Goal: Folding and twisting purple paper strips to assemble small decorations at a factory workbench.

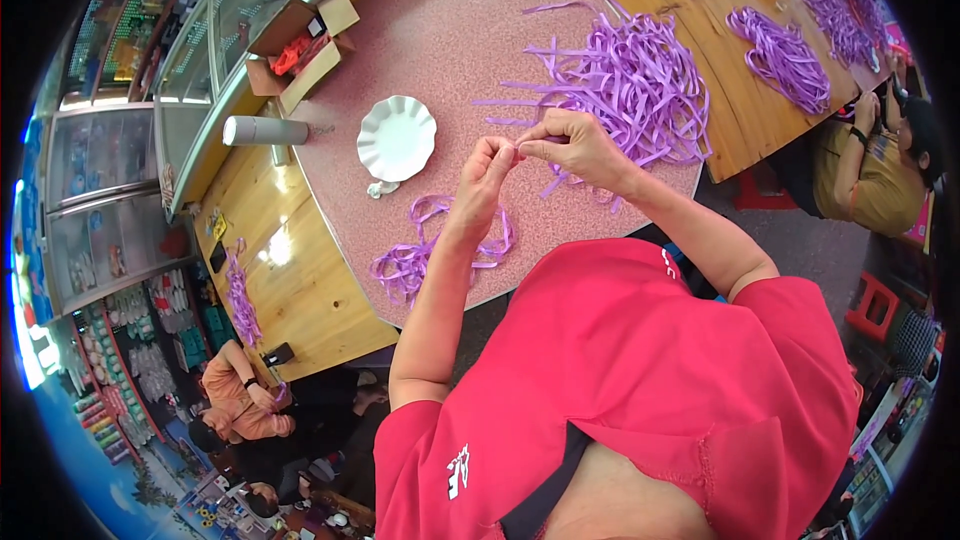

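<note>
Both my hands meet in a pinch above the pink speckled tabletop (440, 30). My right hand (577, 147) is closed, and a bit of purple ribbon (556, 139) shows between its thumb and bent fingers. The thumb and forefinger of my left hand (484, 176) press together at the same spot; what they pinch is too small to make out. Just beyond my right hand spreads a big loose heap of purple ribbon strips (640, 75), some ends pointing left. A smaller tangle of purple ribbon (402, 267) lies beside and partly behind my left forearm.
A white scalloped plate (398, 138) stands left of my hands, with a crumpled white scrap (381, 188) by it. Farther left are a grey-white cylinder (265, 131) and an open cardboard box (322, 52). More purple bundles (783, 58) lie on wooden tables. Other people sit at both sides.
</note>
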Demonstrator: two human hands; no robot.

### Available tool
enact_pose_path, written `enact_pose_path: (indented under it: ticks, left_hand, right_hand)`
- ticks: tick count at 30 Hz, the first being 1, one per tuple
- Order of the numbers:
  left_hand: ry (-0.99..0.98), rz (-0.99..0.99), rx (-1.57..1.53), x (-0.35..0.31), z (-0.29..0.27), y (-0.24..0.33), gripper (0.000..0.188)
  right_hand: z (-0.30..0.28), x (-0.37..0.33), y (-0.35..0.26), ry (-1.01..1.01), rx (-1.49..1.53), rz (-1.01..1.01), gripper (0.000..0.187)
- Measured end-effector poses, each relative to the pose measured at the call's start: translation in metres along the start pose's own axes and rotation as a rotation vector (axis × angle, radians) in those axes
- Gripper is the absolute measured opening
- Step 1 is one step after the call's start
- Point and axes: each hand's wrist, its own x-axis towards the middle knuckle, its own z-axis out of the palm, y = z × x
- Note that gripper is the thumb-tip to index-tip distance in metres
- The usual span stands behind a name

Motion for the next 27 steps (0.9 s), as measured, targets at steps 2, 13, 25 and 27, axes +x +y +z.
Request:
enact_pose_path:
  ticks: [2, 13, 25, 27]
  left_hand:
    - [-0.033, -0.058, -0.063, -0.002, 0.005, 0.011, 0.022]
    - [0.001, 0.033, 0.154, -0.009, 0.01, 0.016, 0.03]
    - [0.041, 0.033, -0.291, -0.033, 0.021, 0.038, 0.006]
    - [0.049, 0.068, -0.354, -0.037, 0.028, 0.043, 0.007]
  right_hand:
    - [-0.002, -0.001, -0.002, -0.01, -0.005, -0.03, 0.014]
    - [-0.007, -0.008, -0.016, -0.045, -0.073, -0.12, 0.013]
    - [-0.014, -0.009, -0.027, 0.02, 0.503, 0.309, 0.02]
    - [-0.009, -0.01, -0.028, 0.0, 0.551, 0.343, 0.019]
